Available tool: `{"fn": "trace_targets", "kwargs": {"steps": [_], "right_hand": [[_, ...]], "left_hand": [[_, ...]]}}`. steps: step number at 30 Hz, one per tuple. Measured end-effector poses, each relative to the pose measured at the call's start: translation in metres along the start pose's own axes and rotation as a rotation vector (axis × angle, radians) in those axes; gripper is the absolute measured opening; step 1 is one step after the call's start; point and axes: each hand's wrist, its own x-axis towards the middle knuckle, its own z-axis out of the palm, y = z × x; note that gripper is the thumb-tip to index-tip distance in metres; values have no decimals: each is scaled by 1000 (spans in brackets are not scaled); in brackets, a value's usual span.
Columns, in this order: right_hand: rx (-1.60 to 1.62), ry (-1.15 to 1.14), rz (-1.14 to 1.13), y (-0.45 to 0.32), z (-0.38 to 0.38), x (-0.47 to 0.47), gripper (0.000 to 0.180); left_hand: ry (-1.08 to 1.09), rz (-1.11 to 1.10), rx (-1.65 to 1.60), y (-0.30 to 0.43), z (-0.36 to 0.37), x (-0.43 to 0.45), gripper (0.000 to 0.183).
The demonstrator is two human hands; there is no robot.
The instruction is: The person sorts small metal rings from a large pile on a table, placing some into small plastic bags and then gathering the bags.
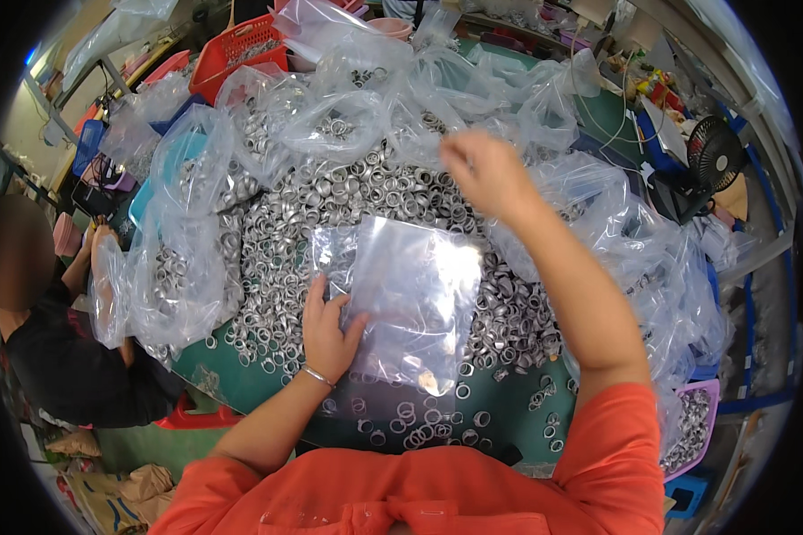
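Note:
Flat clear plastic bags (411,301) lie over a wide heap of silvery metal rings (348,190) on a green table. My left hand (331,331) rests with spread fingers on the left edge of these bags. A metal bangle is on that wrist. Above the far right part of the heap, my right hand (483,170) is blurred, its fingers bent. Whether anything is between those fingers is not visible. Several loose rings (418,428) lie near my body, some partly under the bags.
Open plastic bags with rings (174,261) ring the heap. A red basket (241,50) stands at the back left, a lilac tray of rings (692,428) at the lower right. On the right is a black fan (712,157). Another person (73,354) works at the left.

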Motion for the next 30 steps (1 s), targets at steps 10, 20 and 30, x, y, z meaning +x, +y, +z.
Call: {"fn": "trace_targets", "kwargs": {"steps": [10,20,30], "right_hand": [[488,-354,414,-31,0,-104,37],[1247,-63,586,-108,6,-149,18],[978,-49,-91,-137,-8,-161,9]], "left_hand": [[102,-403,-788,29,-43,23,8],[121,-709,-1354,12,-53,28,20],[-563,-660,-1624,75,-66,14,46]]}}
